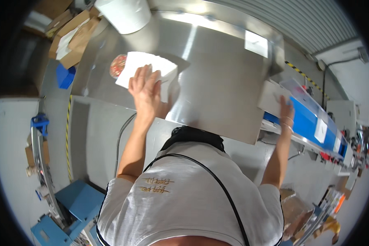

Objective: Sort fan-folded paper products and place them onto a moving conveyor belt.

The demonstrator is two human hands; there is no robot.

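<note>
My left hand lies on top of a stack of white flat packets or sheets at the left of the steel table. Its fingers are stretched over the white surface, and the underside of the stack is hidden. A round container with red and pale contents pokes out beside the stack. At the right, my right hand is over the near end of a blue conveyor belt, fingers apart and slightly blurred. Under its fingertips is a pale flat sheet or plate; which of these cannot be made out.
White flat packets lie farther along the belt, beside a clear guard. A white bucket stands at the table's back left. One white sheet lies at the back right. Cardboard boxes stand left of the table.
</note>
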